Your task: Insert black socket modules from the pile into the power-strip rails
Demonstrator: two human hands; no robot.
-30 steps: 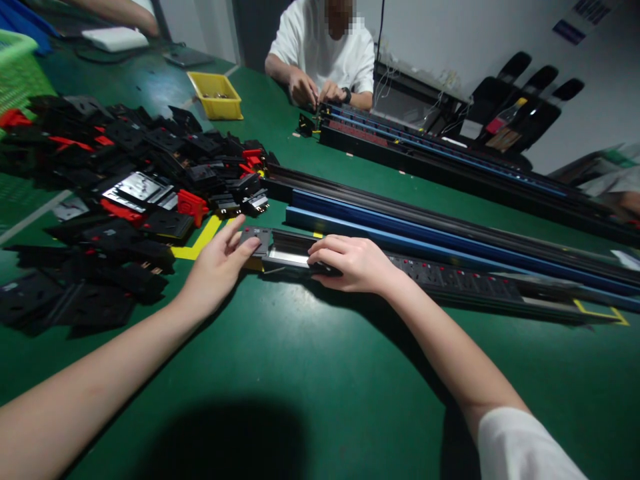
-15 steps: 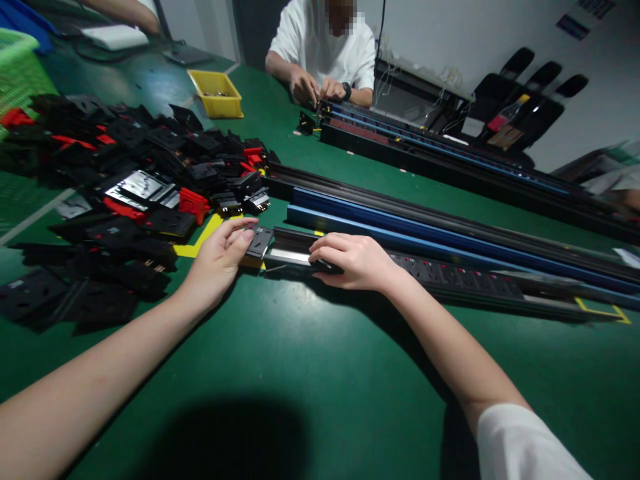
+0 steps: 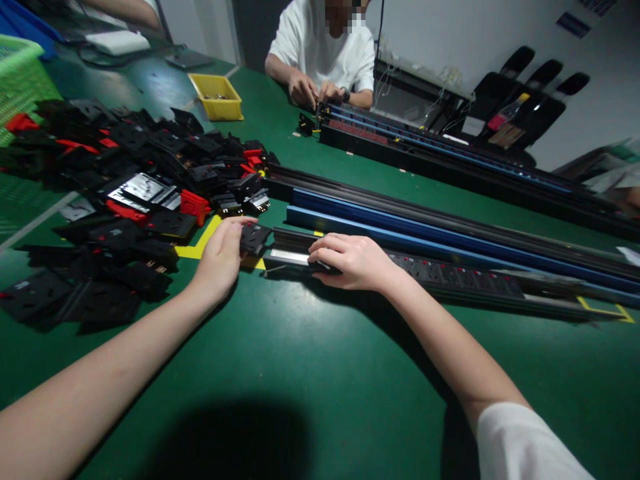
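Note:
My left hand [image 3: 223, 252] is closed on a black socket module [image 3: 254, 239] at the left end of a long black channel [image 3: 295, 241]. Slots show in the module's top face. My right hand [image 3: 345, 260] curls over another black module [image 3: 325, 268] in the channel, with its fingers bent round it; most of that piece is hidden under the palm. Between the hands a bright metal strip of the channel floor shows. Right of my right hand, a row of black socket modules [image 3: 453, 275] with small red marks sits in the channel.
Left lies a heap of black and red modules [image 3: 165, 143], beside a green basket [image 3: 25, 87]. Blue rails [image 3: 380, 230] lie just behind the channel. A yellow bin [image 3: 220, 100] stands farther back. Across the table a person [image 3: 325, 53] works at another long black strip [image 3: 425, 157].
My left hand has turned slightly, and the module in it is tilted differently at the channel's end. My right hand has stayed in place.

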